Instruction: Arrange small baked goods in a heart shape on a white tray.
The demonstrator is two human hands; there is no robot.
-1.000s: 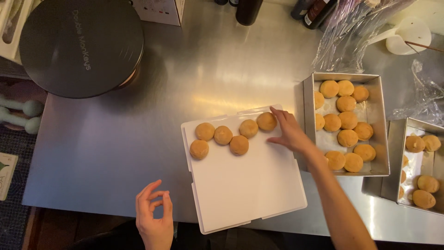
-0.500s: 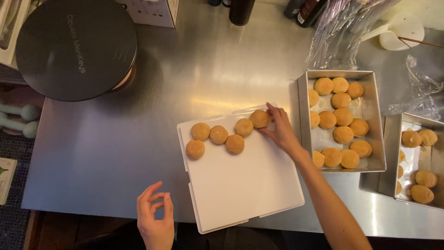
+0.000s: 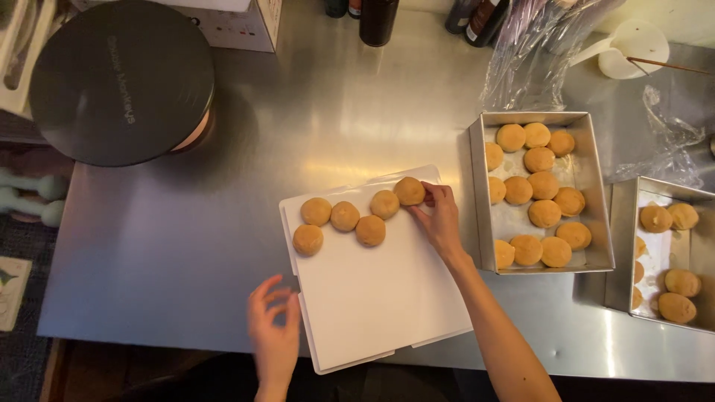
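Observation:
A white rectangular board lies on the steel table with several round golden buns in a zigzag across its far part. My right hand reaches to the board's far right corner, and its fingertips touch the rightmost bun. The other buns lie to the left of it. My left hand hovers by the board's near left edge, fingers apart, holding nothing.
A square metal pan with several buns stands right of the board; a second pan with buns is at the far right. A round black lid sits far left. Bottles, clear plastic wrap and a white cup line the back.
My right hand has stayed at the rightmost bun on the board. My left hand stays near the board's front left edge. The view has shifted slightly.

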